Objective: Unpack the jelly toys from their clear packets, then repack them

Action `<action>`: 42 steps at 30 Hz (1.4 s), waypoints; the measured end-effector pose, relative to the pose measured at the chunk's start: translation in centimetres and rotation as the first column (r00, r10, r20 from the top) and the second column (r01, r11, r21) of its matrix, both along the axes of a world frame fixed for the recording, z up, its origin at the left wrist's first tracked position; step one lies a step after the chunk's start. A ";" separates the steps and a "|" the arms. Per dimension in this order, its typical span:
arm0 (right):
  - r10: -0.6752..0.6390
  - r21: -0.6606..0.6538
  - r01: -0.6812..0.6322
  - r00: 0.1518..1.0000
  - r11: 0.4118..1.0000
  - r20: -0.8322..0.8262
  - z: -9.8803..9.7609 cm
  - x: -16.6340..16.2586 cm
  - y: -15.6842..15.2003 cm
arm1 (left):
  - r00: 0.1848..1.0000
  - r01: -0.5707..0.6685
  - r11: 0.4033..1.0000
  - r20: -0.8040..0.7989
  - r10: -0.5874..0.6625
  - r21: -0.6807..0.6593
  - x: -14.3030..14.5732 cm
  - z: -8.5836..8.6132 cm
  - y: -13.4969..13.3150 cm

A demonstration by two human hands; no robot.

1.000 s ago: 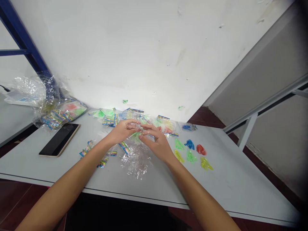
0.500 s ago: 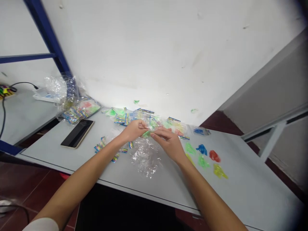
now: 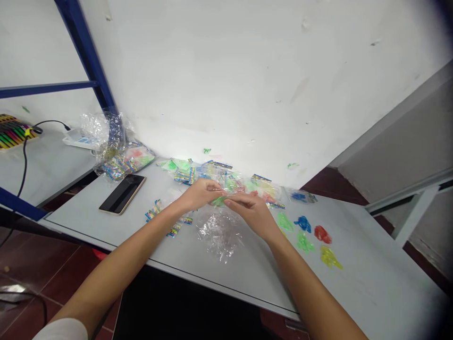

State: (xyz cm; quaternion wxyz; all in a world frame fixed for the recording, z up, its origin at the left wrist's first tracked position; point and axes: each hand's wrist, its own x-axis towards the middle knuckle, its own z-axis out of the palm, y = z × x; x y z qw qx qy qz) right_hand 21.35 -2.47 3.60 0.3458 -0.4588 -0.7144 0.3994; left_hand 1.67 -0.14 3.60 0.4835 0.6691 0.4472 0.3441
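Nearest, I see one heap of crumpled film (image 3: 221,236) at six o'clock; towards four, two green pieces (image 3: 305,242), one blue piece (image 3: 303,224), one red piece (image 3: 322,234), at least one yellow piece (image 3: 330,257). Centrally, left hand (image 3: 202,193) and right hand (image 3: 254,213) fingertips pinch one green bundle (image 3: 219,202), lengthwise eight-to-two. One phone (image 3: 122,194) lies at nine.

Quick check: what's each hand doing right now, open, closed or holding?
Left hand: closed, holding the green plastic piece.
Right hand: closed, fingertips on the same piece.
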 end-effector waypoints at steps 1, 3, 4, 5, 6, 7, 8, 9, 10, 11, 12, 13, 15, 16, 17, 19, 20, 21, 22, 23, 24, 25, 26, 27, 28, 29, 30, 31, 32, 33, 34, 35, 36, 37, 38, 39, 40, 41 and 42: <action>-0.017 -0.014 0.017 1.000 1.000 0.004 0.2 0.1 0.0 | 0.999 0.023 1.000 -0.026 -0.023 0.009 0.0 0.2 -0.2; -0.024 -0.044 0.025 0.999 0.999 0.030 0.6 0.4 -0.1 | 0.994 0.070 0.997 -0.083 -0.068 0.016 0.0 0.7 -0.5; -0.014 -0.054 0.017 0.999 0.998 0.049 0.8 0.5 -0.2 | 0.990 0.093 0.996 -0.106 -0.091 0.012 0.0 1.0 -0.7; 0.005 -0.055 -0.001 0.998 0.998 0.068 1.0 0.6 -0.2 | 0.986 0.113 0.994 -0.121 -0.111 0.003 0.0 1.2 -0.9; 0.028 -0.048 -0.024 0.996 0.999 0.085 1.2 0.7 -0.3 | 0.983 0.131 0.991 -0.126 -0.131 -0.011 0.0 1.4 -1.1; 0.052 -0.039 -0.049 0.994 0.998 0.100 1.4 0.8 -0.3 | 0.982 0.145 0.989 -0.118 -0.148 -0.032 0.1 1.7 -1.2; 0.072 -0.032 -0.069 0.991 0.997 0.114 1.6 1.0 -0.3 | 0.982 0.158 0.986 -0.100 -0.163 -0.059 0.1 1.9 -1.3; 0.085 -0.029 -0.082 0.989 0.996 0.125 1.8 1.1 -0.3 | 0.982 0.166 0.982 -0.078 -0.173 -0.089 0.2 2.1 -1.3; 0.088 -0.032 -0.085 0.987 0.996 0.133 2.0 1.3 -0.3 | 0.982 0.172 0.978 -0.055 -0.179 -0.122 0.3 2.3 -1.3; 0.085 -0.040 -0.080 0.987 0.996 0.136 2.2 1.4 -0.4 | 0.982 0.176 0.972 -0.036 -0.184 -0.154 0.4 2.5 -1.2; 0.077 -0.049 -0.071 0.988 0.996 0.134 2.3 1.5 -0.4 | 0.983 0.176 0.968 -0.024 -0.183 -0.178 0.5 2.6 -1.1; 0.072 -0.058 -0.065 0.990 0.996 0.125 2.4 1.6 -0.4 | 0.984 0.169 0.967 -0.022 -0.176 -0.191 0.7 2.7 -0.9; 0.061 -0.068 -0.055 0.994 0.996 0.089 2.5 1.7 -0.5 | 0.987 0.143 0.972 -0.040 -0.153 -0.189 1.0 2.6 -0.5; 0.053 -0.071 -0.048 0.996 0.996 0.066 2.6 1.7 -0.5 | 0.988 0.130 0.975 -0.055 -0.142 -0.181 1.1 2.5 -0.2; 0.042 -0.075 -0.038 0.998 0.996 0.041 2.5 1.7 -0.5 | 0.988 0.122 0.978 -0.071 -0.136 -0.172 1.2 2.4 0.1; 0.013 -0.094 -0.013 1.000 0.995 0.001 2.3 1.6 -0.4 | 0.985 0.132 0.979 -0.093 -0.148 -0.158 1.4 2.3 0.7; 0.001 -0.113 -0.003 1.000 0.994 -0.012 2.1 1.6 -0.3 | 0.982 0.148 0.977 -0.097 -0.164 -0.153 1.5 2.2 1.0; -0.006 -0.139 0.002 1.000 0.990 -0.027 1.9 1.5 -0.2 | 0.978 0.167 0.975 -0.099 -0.182 -0.147 1.5 2.1 1.3; -0.008 -0.169 -0.001 0.999 0.986 -0.051 1.6 1.5 0.0 | 0.973 0.188 0.972 -0.107 -0.204 -0.140 1.6 2.1 1.6; -0.009 -0.202 -0.008 0.996 0.979 -0.085 1.3 1.4 0.1 | 0.967 0.208 0.970 -0.125 -0.224 -0.129 1.6 2.0 1.9; -0.013 -0.233 -0.017 0.992 0.972 -0.127 1.0 1.4 0.3 | 0.959 0.223 0.969 -0.151 -0.238 -0.111 1.6 2.0 2.2; -0.025 -0.259 -0.021 0.985 0.966 -0.170 0.7 1.3 0.5 | 0.953 0.230 0.970 -0.184 -0.241 -0.079 1.6 1.9 2.5; -0.047 -0.276 -0.014 0.976 0.961 -0.213 0.4 1.3 0.7 | 0.948 0.226 0.974 -0.223 -0.227 -0.029 1.7 1.7 2.7; -0.081 -0.288 0.006 0.965 0.958 -0.249 0.1 1.2 0.8 | 0.946 0.206 0.978 -0.265 -0.189 0.040 1.8 1.6 2.9; -0.119 -0.296 0.032 0.953 0.955 -0.280 -0.2 1.2 1.0 | 0.943 0.168 0.977 -0.309 -0.121 0.128 1.9 1.4 2.9; -0.157 -0.304 0.060 0.938 0.951 -0.308 -0.5 1.2 1.1 | 0.936 0.117 0.964 -0.352 -0.027 0.237 2.0 1.2 2.9; -0.187 -0.314 0.076 0.922 0.946 -0.340 -0.7 1.1 1.2 | 0.918 0.075 0.930 -0.389 0.076 0.360 2.2 1.1 2.7; -0.202 -0.326 0.076 0.905 0.942 -0.375 -0.8 1.1 1.3 | 0.894 0.058 0.873 -0.415 0.170 0.484 2.3 1.0 2.4; -0.204 -0.341 0.057 0.888 0.938 -0.413 -0.9 1.1 1.4 | 0.870 0.079 0.804 -0.435 0.233 0.590 2.4 0.9 2.1; -0.195 -0.355 0.024 0.869 0.935 -0.454 -1.0 1.1 1.4 | 0.853 0.134 0.736 -0.455 0.256 0.664 2.4 0.8 1.7; -0.181 -0.369 -0.018 0.849 0.929 -0.496 -1.0 1.1 1.5 | 0.843 0.209 0.682 -0.483 0.237 0.700 2.5 0.6 1.3; -0.173 -0.387 -0.059 0.826 0.920 -0.537 -0.9 1.1 1.5 | 0.832 0.287 0.652 -0.520 0.194 0.701 2.5 0.5 1.0; -0.176 -0.410 -0.095 0.799 0.907 -0.574 -0.9 1.1 1.5 | 0.818 0.346 0.645 -0.556 0.148 0.681 2.5 0.3 0.8; -0.187 -0.433 -0.123 0.773 0.893 -0.606 -0.8 1.1 1.5 | 0.801 0.383 0.654 -0.588 0.117 0.652 2.5 0.1 0.6; -0.203 -0.457 -0.145 0.751 0.878 -0.628 -0.7 1.1 1.5 | 0.783 0.397 0.673 -0.613 0.106 0.624 2.5 -0.2 0.5; -0.220 -0.478 -0.159 0.735 0.864 -0.642 -0.6 1.1 1.5 | 0.767 0.394 0.692 -0.631 0.113 0.604 2.5 -0.5 0.5; -0.236 -0.494 -0.162 0.725 0.855 -0.647 -0.5 1.0 1.5 | 0.752 0.387 0.706 -0.647 0.130 0.593 2.4 -0.8 0.6; -0.249 -0.501 -0.155 0.721 0.851 -0.647 -0.4 1.0 1.4 | 0.737 0.381 0.713 -0.659 0.152 0.589 2.3 -1.0 0.7; -0.256 -0.501 -0.144 0.722 0.853 -0.642 -0.3 0.9 1.3 | 0.723 0.379 0.713 -0.670 0.170 0.590 2.2 -1.2 0.8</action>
